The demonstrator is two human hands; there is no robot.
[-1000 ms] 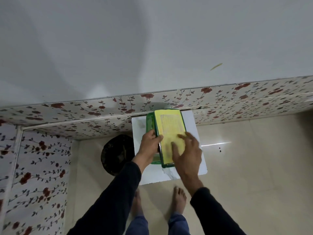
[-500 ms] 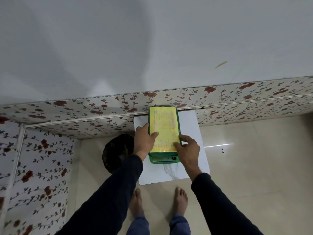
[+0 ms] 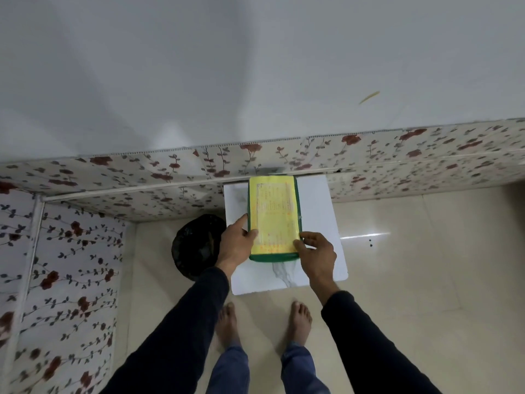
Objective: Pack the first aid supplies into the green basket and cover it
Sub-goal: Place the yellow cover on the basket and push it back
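Holding: both hands rest on the basket (image 3: 273, 256), which sits on a small white table (image 3: 318, 211).
Basket: green, with only its rim and near end showing around the cover.
Cover: a yellow sheet (image 3: 274, 217) with small red print lies flat on top and hides all that is inside.
Supplies: cannot be seen under the sheet.
Left hand (image 3: 237, 244): it is on the basket's left side, thumb bent over the sheet's edge, fingers curled round the wall. The grip is narrow and holds the basket and sheet.
Right hand (image 3: 318, 251): it is at the near right corner, with fingertips (image 3: 298, 244) pressing on the sheet. The fingers are bent, but I cannot tell if they grip or only press down.
Sleeves: both arms wear dark sleeves.
Table: its far edge is close to the flowered wall (image 3: 142, 177). A grey marble streak shows on the top near the basket's front end.
Bag: a black bag (image 3: 196, 245) sits on the floor just left of the table, partly behind the left hand.
Floor: pale tiles (image 3: 426, 280), with a bright shine to the right of the table.
Feet: two bare feet (image 3: 227, 322) stand on the floor just in front of the table, with blue trouser legs below.
Wall top: plain and white.
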